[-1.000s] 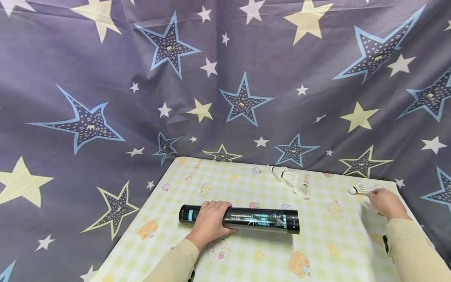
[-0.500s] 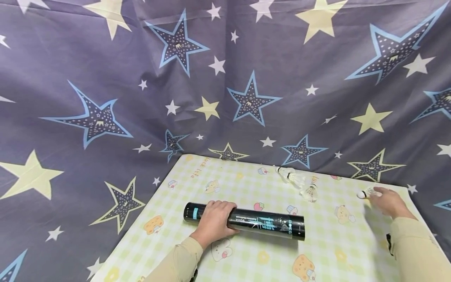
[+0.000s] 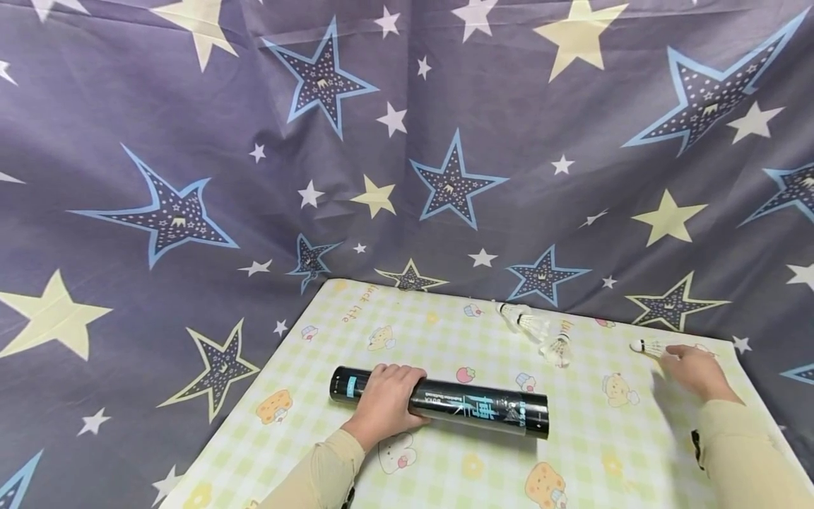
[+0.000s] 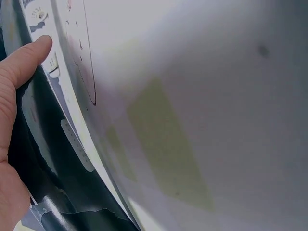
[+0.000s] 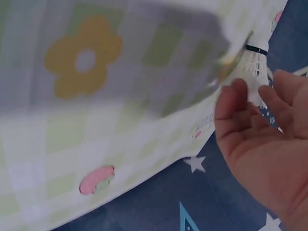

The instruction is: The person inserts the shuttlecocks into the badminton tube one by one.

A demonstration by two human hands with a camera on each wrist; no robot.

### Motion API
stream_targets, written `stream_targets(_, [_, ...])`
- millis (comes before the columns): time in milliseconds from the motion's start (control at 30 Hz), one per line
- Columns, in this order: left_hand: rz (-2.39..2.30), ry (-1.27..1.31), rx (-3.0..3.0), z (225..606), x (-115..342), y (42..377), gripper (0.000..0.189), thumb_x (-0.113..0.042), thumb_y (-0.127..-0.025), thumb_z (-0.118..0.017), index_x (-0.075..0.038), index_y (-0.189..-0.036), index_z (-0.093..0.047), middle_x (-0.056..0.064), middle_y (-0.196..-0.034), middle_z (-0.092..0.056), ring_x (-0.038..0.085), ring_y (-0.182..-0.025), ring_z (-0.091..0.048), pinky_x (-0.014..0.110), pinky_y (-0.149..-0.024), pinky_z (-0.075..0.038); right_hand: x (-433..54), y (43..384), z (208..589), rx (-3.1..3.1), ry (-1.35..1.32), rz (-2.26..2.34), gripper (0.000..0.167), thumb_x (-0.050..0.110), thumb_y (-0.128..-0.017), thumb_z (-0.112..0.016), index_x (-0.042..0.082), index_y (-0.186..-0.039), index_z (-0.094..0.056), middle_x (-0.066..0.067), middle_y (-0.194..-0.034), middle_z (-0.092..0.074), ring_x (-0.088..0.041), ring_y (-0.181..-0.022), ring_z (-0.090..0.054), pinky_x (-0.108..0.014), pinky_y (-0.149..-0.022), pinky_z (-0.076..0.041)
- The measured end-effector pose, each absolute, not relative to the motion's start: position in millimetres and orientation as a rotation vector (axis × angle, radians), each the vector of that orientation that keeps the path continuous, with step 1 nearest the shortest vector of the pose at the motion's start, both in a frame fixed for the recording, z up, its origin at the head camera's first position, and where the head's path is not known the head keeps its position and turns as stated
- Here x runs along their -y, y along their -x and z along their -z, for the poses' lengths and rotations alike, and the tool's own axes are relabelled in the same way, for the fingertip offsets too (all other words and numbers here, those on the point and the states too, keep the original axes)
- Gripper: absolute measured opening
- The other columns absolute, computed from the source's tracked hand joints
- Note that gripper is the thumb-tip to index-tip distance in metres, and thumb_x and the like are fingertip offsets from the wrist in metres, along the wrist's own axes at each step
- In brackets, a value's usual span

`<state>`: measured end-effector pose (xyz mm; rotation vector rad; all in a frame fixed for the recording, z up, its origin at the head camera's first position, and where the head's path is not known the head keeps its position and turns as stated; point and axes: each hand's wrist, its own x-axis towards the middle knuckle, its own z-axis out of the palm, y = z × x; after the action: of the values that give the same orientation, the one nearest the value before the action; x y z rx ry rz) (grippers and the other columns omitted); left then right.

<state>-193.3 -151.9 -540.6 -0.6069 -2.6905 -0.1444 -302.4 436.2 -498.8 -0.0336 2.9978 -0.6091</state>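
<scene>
Shuttlecock [image 3: 650, 347], pinched in right hand [image 3: 698, 371], black tube [image 3: 480, 408], gripped beneath left hand [image 3: 388, 400]

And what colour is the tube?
Black tube, with blue and white print; best in the head view.

The tube [image 3: 477, 404] is before clustered shuttlecocks [image 3: 533, 325] on the table [image 3: 439, 350], a lone shuttlecock [image 3: 650, 347] to their right.

The place is a curtained corner: star-print curtain [image 3: 356, 106] hangs around a checked tablecloth [image 3: 445, 466]. Room type is indeterminable.
</scene>
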Motion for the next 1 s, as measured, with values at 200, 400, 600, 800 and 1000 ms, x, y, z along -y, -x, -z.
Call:
stream_targets(200, [0.144, 0.606, 2.673, 540.0, 151.8, 194.8, 0.085, -0.064, -0.063, -0.096, -0.025, -0.131, -0.064, -0.007, -0.119, -0.077, 0.015, -0.106, -0.072, 0.04, -0.097, -0.052, -414.0, 291.0, 506.4, -3.195, -0.191, 0.855, 0.043, 0.028, -0.106, -0.061, -0.011, -0.121, -0.072, -0.036, -0.121, -0.071, -0.064, -0.12, -0.056, -0.07, -0.105, -0.041])
stream_targets(400, [0.163, 0.604, 2.679, 540.5, 150.9, 194.8, 0.085, -0.064, -0.064, -0.096, -0.025, -0.132, -0.064, -0.006, -0.12, -0.077, 0.017, -0.106, -0.072, 0.041, -0.098, -0.051, -400.7, 272.5, 511.1, -3.082, -0.459, 1.156, 0.049, 0.038, -0.099, -0.074, -0.008, -0.118, -0.072, -0.01, -0.086, -0.079, -0.021, -0.079, -0.068, -0.034, -0.079, -0.05])
stream_targets(600, [0.171, 0.609, 2.665, 540.9, 151.1, 194.3, 0.083, -0.063, -0.064, -0.096, -0.025, -0.131, -0.065, -0.007, -0.118, -0.077, 0.016, -0.104, -0.071, 0.04, -0.096, -0.051, -405.0, 246.6, 517.3, -2.831, -0.487, 1.264, 0.07, 0.045, -0.1, -0.072, -0.011, -0.138, -0.056, -0.026, -0.114, -0.073, -0.001, -0.079, -0.059, -0.021, -0.067, -0.049])
stream_targets(800, [0.17, 0.612, 2.66, 542.9, 151.4, 194.1, 0.082, -0.063, -0.063, -0.096, -0.026, -0.129, -0.065, -0.007, -0.116, -0.078, 0.016, -0.102, -0.071, 0.039, -0.095, -0.051, -414.4, 224.3, 521.9, -2.862, -0.39, 1.074, 0.075, 0.054, -0.102, -0.065, -0.012, -0.137, -0.062, -0.035, -0.138, -0.065, -0.049, -0.12, -0.064, -0.043, -0.09, -0.053])
stream_targets(1000, [0.17, 0.612, 2.66, 543.0, 151.9, 193.8, 0.082, -0.064, -0.064, -0.095, -0.026, -0.13, -0.065, -0.007, -0.116, -0.078, 0.016, -0.102, -0.071, 0.039, -0.094, -0.051, -405.0, 212.7, 520.6, -2.74, -0.422, 1.237, 0.061, 0.055, -0.102, -0.067, -0.001, -0.125, -0.076, -0.006, -0.09, -0.082, -0.021, -0.082, -0.072, -0.03, -0.071, -0.054])
